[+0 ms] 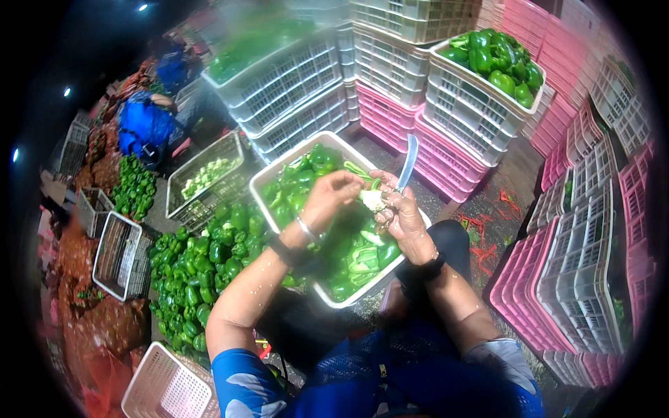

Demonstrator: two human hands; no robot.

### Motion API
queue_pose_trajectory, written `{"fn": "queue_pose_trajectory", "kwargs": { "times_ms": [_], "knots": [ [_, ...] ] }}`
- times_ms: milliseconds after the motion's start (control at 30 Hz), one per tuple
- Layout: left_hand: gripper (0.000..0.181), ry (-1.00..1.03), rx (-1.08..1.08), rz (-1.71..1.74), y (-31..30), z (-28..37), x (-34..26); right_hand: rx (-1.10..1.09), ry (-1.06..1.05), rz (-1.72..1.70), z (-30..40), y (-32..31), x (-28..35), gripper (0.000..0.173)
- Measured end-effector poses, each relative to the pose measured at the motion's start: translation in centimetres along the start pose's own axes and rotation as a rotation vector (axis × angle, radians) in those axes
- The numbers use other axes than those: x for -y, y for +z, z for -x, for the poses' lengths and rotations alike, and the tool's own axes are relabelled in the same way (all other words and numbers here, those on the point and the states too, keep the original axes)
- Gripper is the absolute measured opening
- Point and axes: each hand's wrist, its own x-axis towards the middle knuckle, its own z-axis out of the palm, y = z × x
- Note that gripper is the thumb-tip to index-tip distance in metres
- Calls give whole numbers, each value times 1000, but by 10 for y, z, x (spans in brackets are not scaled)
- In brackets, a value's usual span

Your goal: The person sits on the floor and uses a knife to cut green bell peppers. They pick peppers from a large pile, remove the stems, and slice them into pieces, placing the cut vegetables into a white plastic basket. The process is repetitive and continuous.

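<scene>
My left hand pinches a green pepper core at its green end, above a white plastic crate. The core is covered in pale seeds. My right hand grips a knife whose curved blade points up and away from me. The fingers of that hand also touch the core, and its handle is mostly hidden. Below both hands, the crate holds green bell peppers and cut, opened pepper pieces. Seeds stick to my hands and forearms.
A large heap of green peppers lies left of the crate. Beyond it a crate holds pale cores. Stacked white and pink crates stand ahead and to the right. Another person in blue is at far left. Red scraps litter the floor.
</scene>
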Motion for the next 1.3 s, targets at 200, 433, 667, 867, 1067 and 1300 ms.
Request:
{"fn": "queue_pose_trajectory", "kwargs": {
  "times_ms": [200,433,667,867,1067,1300],
  "knots": [
    [19,178,-175,101,17,65,-14,-18,17,5,24,51,-21,55],
    [16,274,-296,196,26,96,10,-57,-299,673,41,67,-33,52],
    [37,172,-659,-356,-36,63,52,-132,-632,783,23,101,-16,47],
    [63,48,-537,-540,-63,72,32,-89,-1191,646,40,193,74,45],
    [35,17,-659,-153,-161,181,39,199,-1651,351,2,237,135,40],
    [7,-110,-1200,-159,-225,311,244,-38,-1570,256,-22,285,57,24]
  ]
}}
